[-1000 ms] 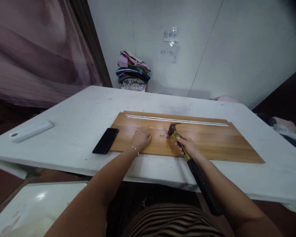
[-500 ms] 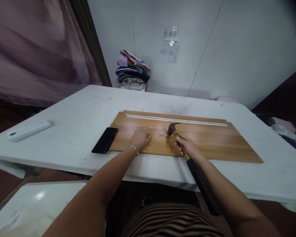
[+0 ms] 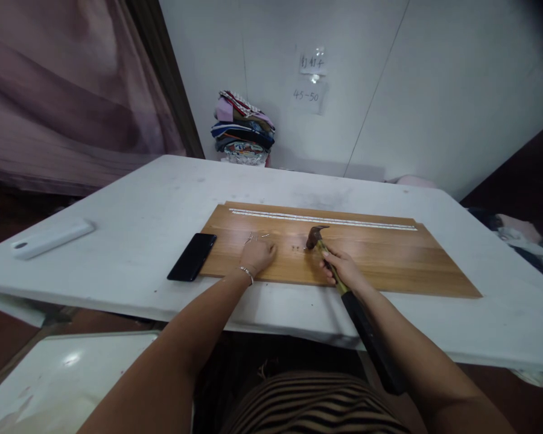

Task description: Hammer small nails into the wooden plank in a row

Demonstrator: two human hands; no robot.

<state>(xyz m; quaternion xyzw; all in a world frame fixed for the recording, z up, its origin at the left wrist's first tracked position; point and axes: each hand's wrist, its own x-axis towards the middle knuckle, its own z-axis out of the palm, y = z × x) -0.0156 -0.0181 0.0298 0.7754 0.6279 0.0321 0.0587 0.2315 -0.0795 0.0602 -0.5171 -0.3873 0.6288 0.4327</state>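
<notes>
A claw hammer [image 3: 367, 337] is in my right hand [image 3: 344, 268], which grips it high on the handle, close below the head. The rusty head is over the wooden board [image 3: 402, 259], beside two small nails [image 3: 295, 248] standing in the wood; whether it touches a nail I cannot tell. My left hand [image 3: 259, 256] lies on the board left of those nails, its fingers curled under. What it holds, if anything, is hidden. Several loose nails [image 3: 265, 235] are just beyond its knuckles.
Two white measuring strips [image 3: 321, 220] run along the board's far edge. A black phone [image 3: 192, 257] lies at its left end. On the white table [image 3: 131, 211] farther left is a white handled object [image 3: 52, 238]. Folded clothes [image 3: 244, 129] are stacked by the wall.
</notes>
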